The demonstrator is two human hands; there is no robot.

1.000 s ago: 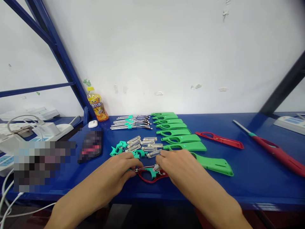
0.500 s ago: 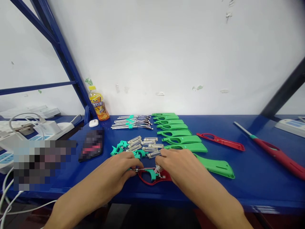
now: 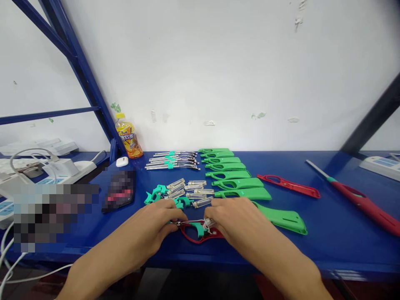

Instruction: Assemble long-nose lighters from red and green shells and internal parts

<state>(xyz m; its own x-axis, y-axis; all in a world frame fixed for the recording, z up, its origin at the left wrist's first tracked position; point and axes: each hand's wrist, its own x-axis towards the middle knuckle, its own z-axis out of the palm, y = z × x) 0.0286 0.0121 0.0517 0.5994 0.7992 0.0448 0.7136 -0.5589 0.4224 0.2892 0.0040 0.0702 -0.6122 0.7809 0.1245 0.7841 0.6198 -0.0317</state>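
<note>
A red lighter shell half (image 3: 196, 240) lies at the table's front edge, its inside facing up, with a green trigger (image 3: 198, 228) and thin wires in it. My left hand (image 3: 167, 216) pinches the front end of this lighter, where a metal rod enters the shell; most of the rod is hidden by the fingers. My right hand (image 3: 229, 214) is closed on a clear fuel tank (image 3: 208, 223) at the shell's handle part and covers the handle's rear end. Just beyond the hands lie several clear fuel tanks (image 3: 200, 192) and loose green triggers (image 3: 156, 193).
Several metal lighter rods (image 3: 170, 160) with wires lie behind. Green shell halves (image 3: 237, 183) form a column beside them. At right are a red shell half (image 3: 289, 186) and an assembled red lighter (image 3: 359, 196). A phone (image 3: 120, 189), earbud case (image 3: 122, 161) and drink bottle (image 3: 128, 137) stand left.
My right hand has shifted very slightly with the fuel tank, which shows a little more over the shell. My left hand keeps its pinch at the front end.
</note>
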